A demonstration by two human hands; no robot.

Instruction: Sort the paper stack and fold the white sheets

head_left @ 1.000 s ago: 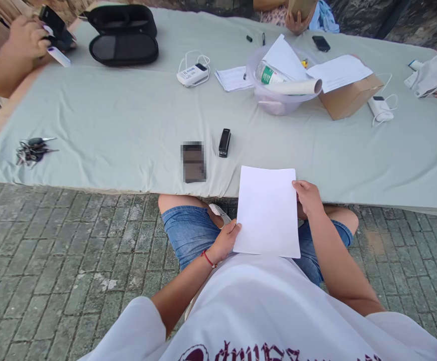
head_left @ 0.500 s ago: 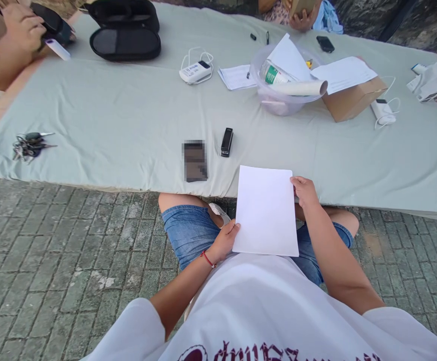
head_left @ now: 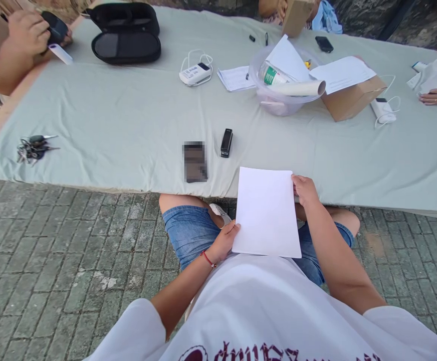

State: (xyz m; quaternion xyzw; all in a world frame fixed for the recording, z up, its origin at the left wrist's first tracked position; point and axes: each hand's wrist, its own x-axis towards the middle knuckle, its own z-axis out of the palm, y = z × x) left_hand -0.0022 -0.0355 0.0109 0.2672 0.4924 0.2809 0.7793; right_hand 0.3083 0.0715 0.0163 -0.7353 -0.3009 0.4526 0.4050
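Just beyond my right hand (head_left: pixel 305 190) a long table (head_left: pixel 128 125) draped in pale grey-green cloth runs across my view. Below and left of my left hand (head_left: pixel 224 241) spreads weathered grey brick paving (head_left: pixel 53 260). Flat daylight falls evenly, and a dark stone wall (head_left: pixel 410 20) stands far past the table

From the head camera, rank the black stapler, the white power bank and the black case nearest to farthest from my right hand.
From the right hand, gripping the top right corner of the white sheet:
1. Black stapler, up-left of it, near the front edge.
2. White power bank, farther back, mid-table.
3. Black case, far back left.
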